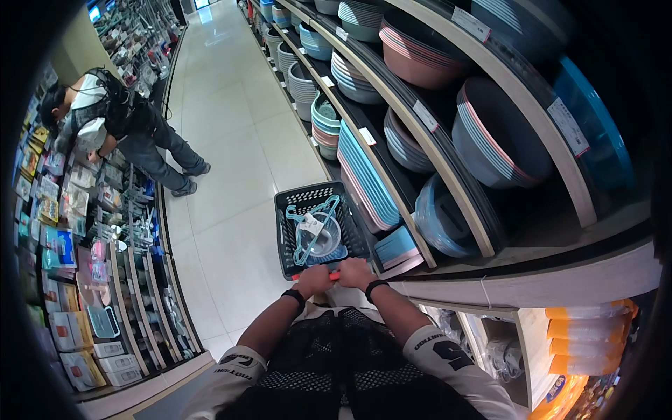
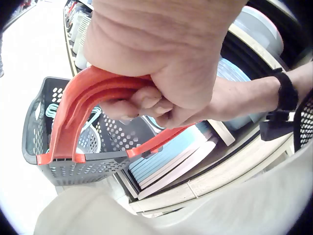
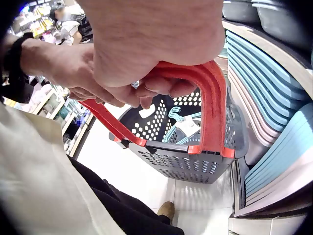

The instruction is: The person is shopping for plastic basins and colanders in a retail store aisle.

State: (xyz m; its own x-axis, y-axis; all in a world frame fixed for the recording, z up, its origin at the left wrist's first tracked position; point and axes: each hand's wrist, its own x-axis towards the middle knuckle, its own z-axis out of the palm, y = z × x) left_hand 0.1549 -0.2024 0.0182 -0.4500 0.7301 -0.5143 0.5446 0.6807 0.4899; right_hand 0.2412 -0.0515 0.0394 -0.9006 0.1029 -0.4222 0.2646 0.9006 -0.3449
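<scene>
1. Basket [image 2: 78, 172], dark grey with perforated walls, is in the aisle just ahead of the wearer's body, beside the shelving [image 1: 483, 236]; whether its base touches the floor cannot be told.
2. Its red handle [image 2: 73, 110] is raised and arches over the near side of the opening.
3. The left hand [image 1: 314, 279] holds the handle, its grip closed with the fingers curled round the bar.
4. The right hand [image 1: 355, 273] is just beside it on the same bar, its grip likewise curled round the handle.
5. Inside the basket are turquoise hangers [image 3: 176, 116] with a white label [image 3: 188, 126], and a clear round container [image 1: 325, 243].
6. Each wrist wears a black band, the left band [image 1: 295, 297] and the right band [image 1: 376, 285].
7. Next to the basket, the shelving holds upright nested blue tubs [image 1: 364, 164] and pink tubs [image 1: 360, 196]; higher boards carry pink basins [image 1: 413, 52] and grey basins [image 1: 476, 133].
8. Orange packages [image 1: 588, 336] sit at the lower right of the head view.
9. Across the pale tiled floor [image 1: 231, 133], another person [image 1: 105, 105] leans over the opposite display of packaged goods [image 1: 59, 245].
</scene>
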